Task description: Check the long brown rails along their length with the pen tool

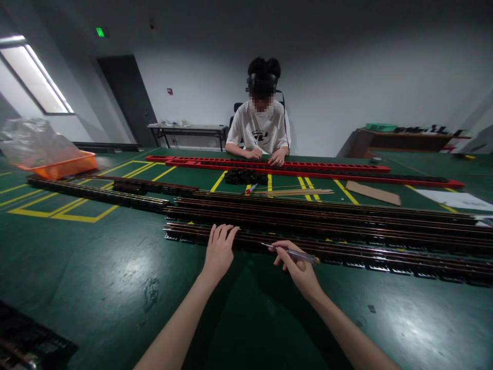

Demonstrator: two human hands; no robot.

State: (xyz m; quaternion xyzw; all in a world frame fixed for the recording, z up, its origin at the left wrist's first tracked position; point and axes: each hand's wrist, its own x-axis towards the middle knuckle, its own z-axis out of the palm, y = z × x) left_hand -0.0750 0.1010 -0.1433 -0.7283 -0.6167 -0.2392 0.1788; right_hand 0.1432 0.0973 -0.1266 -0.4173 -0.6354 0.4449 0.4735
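Note:
My left hand (219, 250) lies flat, fingers stretched out, on the nearest of several long dark brown rails (346, 254) that run across the green table (115, 277). My right hand (297, 264) is closed on a thin pen-like tool (296, 253) with a clear handle. The tool's metal tip points left and touches the same rail, a short way right of my left hand.
Across the table a person in a white T-shirt (259, 131) works with both hands on long red rails (308, 169). A pile of small black parts (245, 177), thin wooden sticks (296, 192), a cardboard piece (373, 193) and an orange basket (63, 165) also lie around.

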